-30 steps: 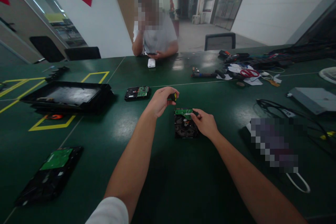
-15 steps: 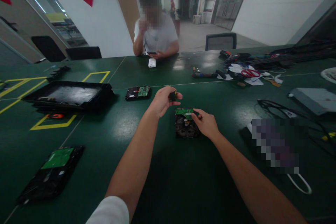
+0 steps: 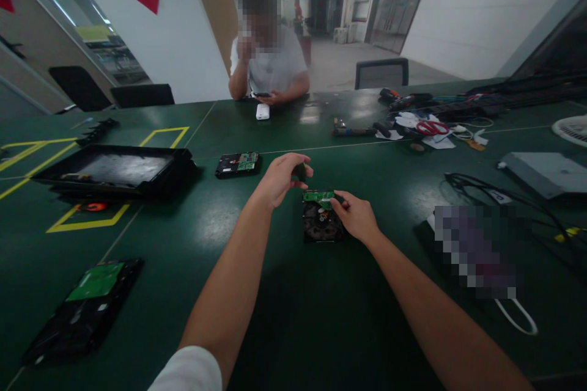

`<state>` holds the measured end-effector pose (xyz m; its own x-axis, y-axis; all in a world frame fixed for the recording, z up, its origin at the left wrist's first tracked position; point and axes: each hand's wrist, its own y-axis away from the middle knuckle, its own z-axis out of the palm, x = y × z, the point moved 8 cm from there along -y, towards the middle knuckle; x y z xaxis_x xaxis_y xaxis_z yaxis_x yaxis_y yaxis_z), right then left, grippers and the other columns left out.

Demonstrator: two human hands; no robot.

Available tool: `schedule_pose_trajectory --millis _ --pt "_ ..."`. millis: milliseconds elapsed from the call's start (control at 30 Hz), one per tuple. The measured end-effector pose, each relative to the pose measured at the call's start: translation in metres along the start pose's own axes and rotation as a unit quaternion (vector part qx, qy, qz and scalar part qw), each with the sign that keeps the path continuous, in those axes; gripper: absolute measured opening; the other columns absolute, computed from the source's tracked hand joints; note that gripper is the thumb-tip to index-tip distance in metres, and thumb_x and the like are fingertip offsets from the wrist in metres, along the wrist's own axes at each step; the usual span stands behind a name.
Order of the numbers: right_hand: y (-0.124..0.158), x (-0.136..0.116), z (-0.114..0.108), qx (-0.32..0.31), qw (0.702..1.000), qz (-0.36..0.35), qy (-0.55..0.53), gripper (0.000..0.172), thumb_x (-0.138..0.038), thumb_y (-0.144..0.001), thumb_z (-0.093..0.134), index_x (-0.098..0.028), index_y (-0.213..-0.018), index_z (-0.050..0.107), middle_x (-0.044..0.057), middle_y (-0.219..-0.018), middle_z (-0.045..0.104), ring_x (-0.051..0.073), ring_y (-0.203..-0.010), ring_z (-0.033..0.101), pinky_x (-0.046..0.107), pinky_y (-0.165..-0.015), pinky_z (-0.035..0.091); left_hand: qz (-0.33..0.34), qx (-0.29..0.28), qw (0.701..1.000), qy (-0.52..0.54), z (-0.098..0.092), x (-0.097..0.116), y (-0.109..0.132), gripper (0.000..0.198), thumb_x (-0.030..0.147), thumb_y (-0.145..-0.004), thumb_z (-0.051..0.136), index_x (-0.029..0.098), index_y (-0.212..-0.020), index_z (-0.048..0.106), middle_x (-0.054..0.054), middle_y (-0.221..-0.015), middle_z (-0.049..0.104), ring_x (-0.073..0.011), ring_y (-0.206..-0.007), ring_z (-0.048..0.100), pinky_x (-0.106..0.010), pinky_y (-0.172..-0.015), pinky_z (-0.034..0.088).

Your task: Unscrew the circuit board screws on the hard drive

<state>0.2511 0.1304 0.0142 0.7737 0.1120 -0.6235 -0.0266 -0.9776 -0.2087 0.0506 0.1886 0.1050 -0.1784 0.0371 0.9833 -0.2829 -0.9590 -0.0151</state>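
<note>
A black hard drive (image 3: 322,225) with a green circuit board (image 3: 316,197) along its far edge lies flat on the dark green table in front of me. My right hand (image 3: 355,215) is at its right side, thumb and fingers closed on the edge near the board; the fingertips hide part of it. Just beyond and left of the drive, my left hand (image 3: 284,178) hovers with curled fingers around a small dark thing (image 3: 299,171), too blurred to name. Another hard drive (image 3: 237,164) rests farther left, and a third drive (image 3: 85,308) lies near the left front.
A black tray-like casing (image 3: 114,168) stands at the left by yellow tape marks. To the right are a grey box (image 3: 545,172), black cables (image 3: 486,186) and a blurred-out object with a white loop. Scissors (image 3: 431,127) and tools lie farther back. A person (image 3: 270,67) sits opposite.
The whole view has shifted slightly. My left hand's fingers have turned a little around the small dark thing; my right hand stays at the drive's edge.
</note>
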Motion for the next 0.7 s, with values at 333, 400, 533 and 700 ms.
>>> schedule_pose_trajectory --millis 333,400,533,700 --pt "-0.0002 0.0007 0.0003 -0.007 1.000 0.003 -0.005 0.046 -0.054 -0.097 0.053 -0.025 -0.131 0.067 0.004 -0.087 0.076 0.020 -0.074 0.069 0.029 -0.065 0.048 0.034 0.036 0.999 0.005 -0.0086 0.0034 -0.0030 0.020 0.034 -0.078 0.066 0.014 -0.081 0.071 -0.010 -0.093 0.067 -0.0178 -0.084 0.061 -0.023 -0.056 0.052" --pt "0.0000 0.0007 0.0002 -0.007 1.000 0.004 -0.007 0.046 -0.054 -0.097 0.054 -0.025 -0.131 0.067 0.004 -0.087 0.076 0.019 -0.074 0.069 0.029 -0.064 0.048 0.030 0.040 0.999 -0.007 -0.0094 0.0037 -0.0029 0.023 0.035 -0.079 0.066 0.014 -0.083 0.073 -0.010 -0.094 0.067 -0.0176 -0.084 0.061 -0.023 -0.056 0.052" --pt "0.0005 0.0006 0.0002 -0.006 1.000 0.006 -0.008 0.045 -0.054 -0.097 0.054 -0.025 -0.130 0.068 0.003 -0.087 0.076 0.019 -0.074 0.069 0.029 -0.063 0.047 0.013 0.028 1.000 -0.008 -0.0038 0.0034 -0.0012 0.025 0.037 -0.080 0.068 0.014 -0.091 0.072 -0.010 -0.087 0.068 -0.0195 -0.081 0.064 -0.026 -0.056 0.053" --pt "0.0008 -0.0008 0.0007 -0.007 1.000 0.001 -0.011 0.046 -0.053 -0.098 0.053 -0.024 -0.131 0.067 0.002 -0.086 0.076 0.019 -0.072 0.069 0.029 -0.062 0.046 0.005 0.031 0.999 0.026 -0.0006 0.0020 -0.0008 0.024 0.036 -0.081 0.068 0.015 -0.093 0.066 -0.011 -0.088 0.071 -0.0217 -0.082 0.068 -0.029 -0.058 0.055"
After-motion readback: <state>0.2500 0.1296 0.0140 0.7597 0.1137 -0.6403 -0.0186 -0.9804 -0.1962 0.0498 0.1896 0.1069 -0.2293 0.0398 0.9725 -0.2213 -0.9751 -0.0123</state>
